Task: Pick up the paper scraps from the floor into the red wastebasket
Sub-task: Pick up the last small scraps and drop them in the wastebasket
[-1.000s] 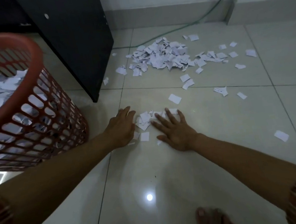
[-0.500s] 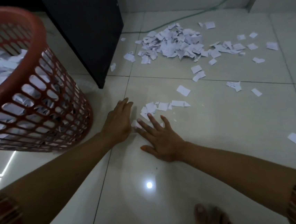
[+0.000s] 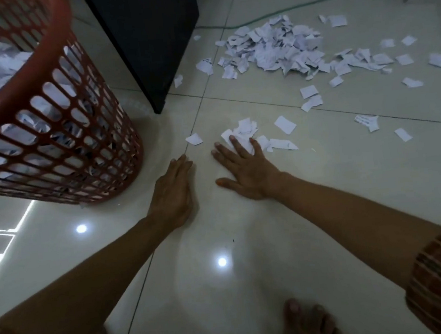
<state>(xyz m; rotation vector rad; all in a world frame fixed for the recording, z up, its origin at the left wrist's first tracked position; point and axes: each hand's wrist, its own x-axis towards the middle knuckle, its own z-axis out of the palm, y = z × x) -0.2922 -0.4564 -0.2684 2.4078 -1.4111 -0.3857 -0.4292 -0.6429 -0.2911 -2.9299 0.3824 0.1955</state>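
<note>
Lying flat with spread fingers, the right hand point(image 3: 249, 170) is pressed on a small scrap cluster point(image 3: 245, 132) at centre frame; the left hand point(image 3: 172, 193) is laid open beside it, below the red wastebasket point(image 3: 46, 108) at upper left.

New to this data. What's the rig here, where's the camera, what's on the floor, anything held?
No robot: a person works with bare hands. The single wide-angle camera sits on their head, looking down. The left hand lies flat on the glossy pale tiled floor, holding nothing. The right hand is flat too, its fingers pressing on a small cluster of white paper scraps. A large pile of white paper scraps lies farther off. The red plastic lattice wastebasket, left, already contains paper. A black cabinet stands behind.
</note>
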